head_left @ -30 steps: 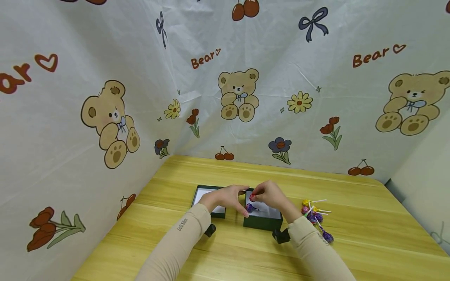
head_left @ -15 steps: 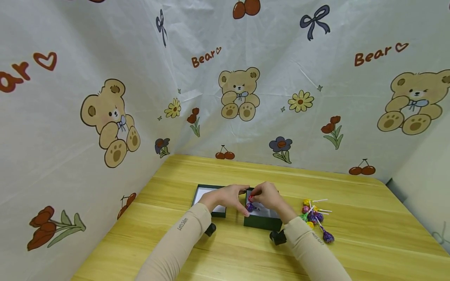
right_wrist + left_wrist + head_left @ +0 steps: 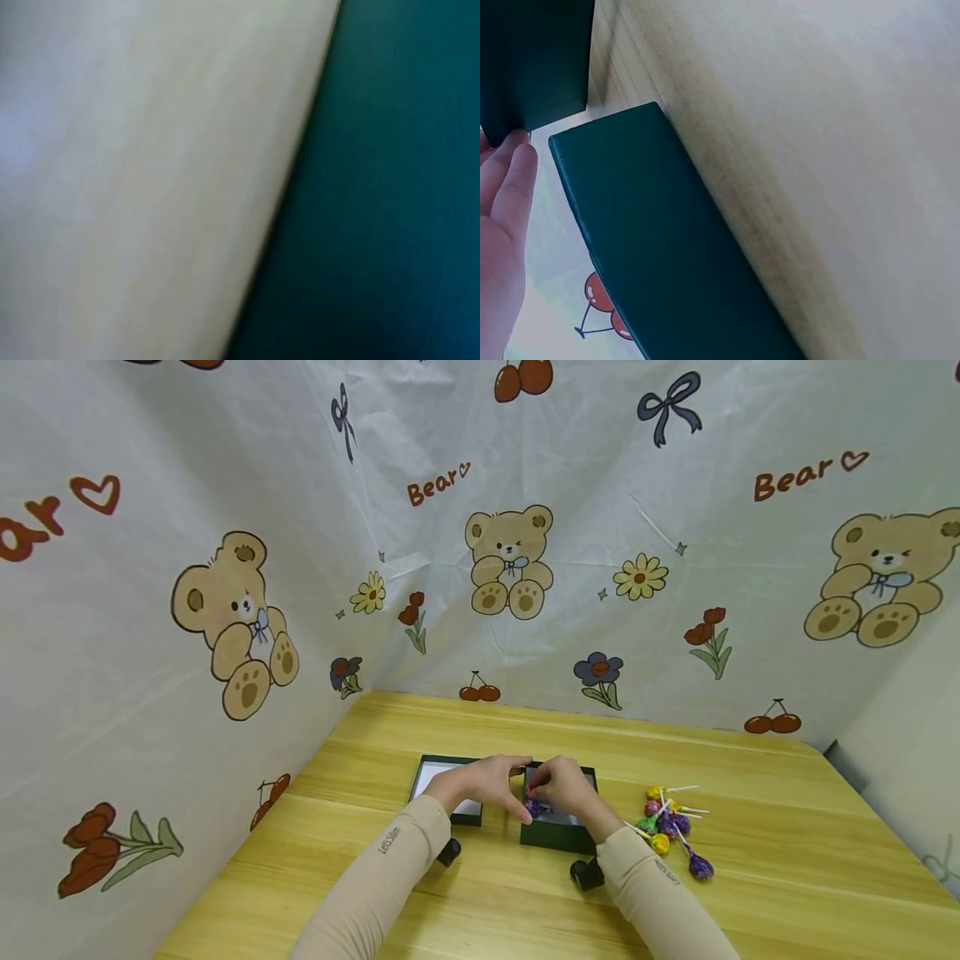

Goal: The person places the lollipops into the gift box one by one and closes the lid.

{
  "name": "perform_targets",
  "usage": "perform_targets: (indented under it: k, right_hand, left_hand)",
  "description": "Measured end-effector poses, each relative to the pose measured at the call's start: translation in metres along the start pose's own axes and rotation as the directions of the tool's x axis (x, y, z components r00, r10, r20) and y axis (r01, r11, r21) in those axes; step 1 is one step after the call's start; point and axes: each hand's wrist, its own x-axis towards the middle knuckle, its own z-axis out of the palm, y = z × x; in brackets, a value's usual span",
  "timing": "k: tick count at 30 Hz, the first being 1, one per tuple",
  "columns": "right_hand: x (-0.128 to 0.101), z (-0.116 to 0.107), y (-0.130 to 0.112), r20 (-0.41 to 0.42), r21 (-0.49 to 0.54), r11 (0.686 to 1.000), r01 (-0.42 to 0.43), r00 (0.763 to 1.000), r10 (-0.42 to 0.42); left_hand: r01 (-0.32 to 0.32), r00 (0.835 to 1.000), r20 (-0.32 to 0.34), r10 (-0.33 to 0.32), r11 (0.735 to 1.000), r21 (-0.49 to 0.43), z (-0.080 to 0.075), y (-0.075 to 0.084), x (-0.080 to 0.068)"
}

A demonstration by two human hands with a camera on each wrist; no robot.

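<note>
I judge the filling early: my right hand (image 3: 566,787) pinches a round red-wrapped lollipop (image 3: 529,793) inside the dark-green rectangular box (image 3: 558,837), by 1 purple-wrapped lollipop (image 3: 534,808); my left hand (image 3: 486,782) is unclenched; multicoloured wrapped lollipops (image 3: 673,824) remain on the desk (image 3: 787,852).

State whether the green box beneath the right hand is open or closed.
Open: the green box shows its pale inside in the head view, with a purple lollipop in it.

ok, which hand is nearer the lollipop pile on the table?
Right. The right hand is over the open green box, left of the lollipop pile; the left hand is farther left, by the box's left edge.
</note>
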Motion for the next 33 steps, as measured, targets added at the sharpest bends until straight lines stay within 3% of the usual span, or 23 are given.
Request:
perform_targets:
  k: [13, 22, 33]
  right_hand:
    - [0.000, 0.000, 0.000, 0.002, 0.008, 1.000, -0.019, 1.000, 0.019]
    - [-0.007, -0.004, -0.010, -0.024, 0.024, 0.997, -0.077, 0.997, 0.077]
    - [-0.031, -0.052, -0.021, -0.055, 0.023, 1.000, 0.019, 0.998, -0.018]
  left_hand:
    - [-0.007, 1.000, 0.001, 0.007, 1.000, -0.010, -0.001, 0.001, -0.001]
    - [0.000, 1.000, 0.000, 0.000, 1.000, -0.012, -0.002, 0.001, -0.002]
    - [0.014, 1.000, -0.005, -0.014, 1.000, -0.003, -0.001, 0.002, -0.002]
